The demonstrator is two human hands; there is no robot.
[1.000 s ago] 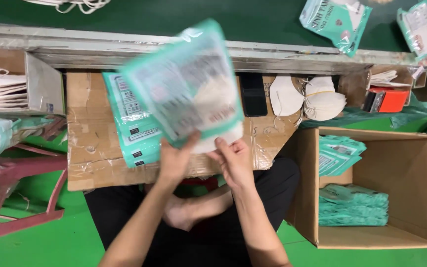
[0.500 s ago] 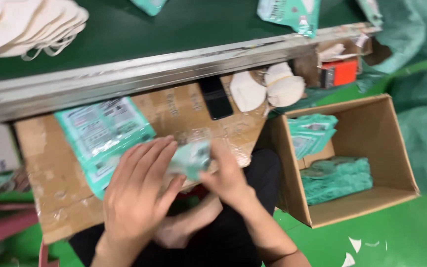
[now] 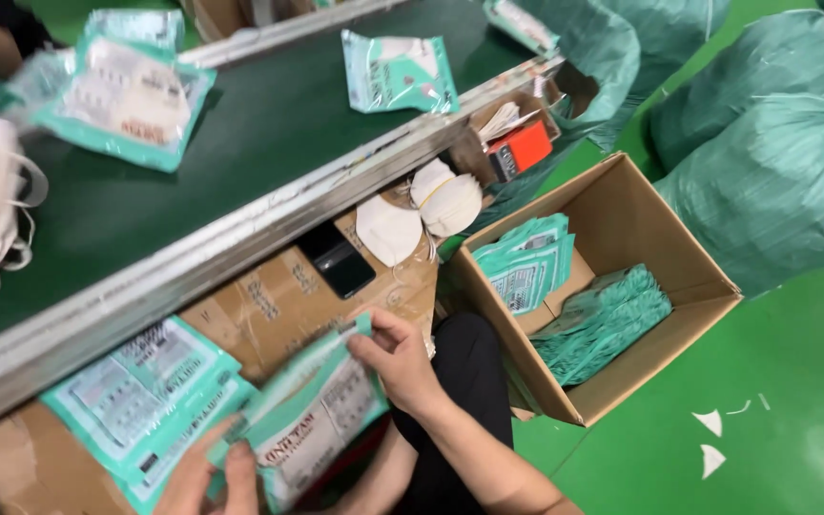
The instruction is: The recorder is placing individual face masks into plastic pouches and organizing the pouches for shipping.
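Your left hand (image 3: 212, 477) and right hand (image 3: 398, 358), both clamped on the pouch (image 3: 312, 420), have brought it down from chest height to just above the stack (image 3: 140, 401), the box (image 3: 622, 219) waiting right.

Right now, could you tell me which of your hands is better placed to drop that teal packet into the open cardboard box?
Probably the right hand: it pinches the teal packet at its upper corner, on the side nearest the cardboard box. The left hand holds the packet's far lower end.
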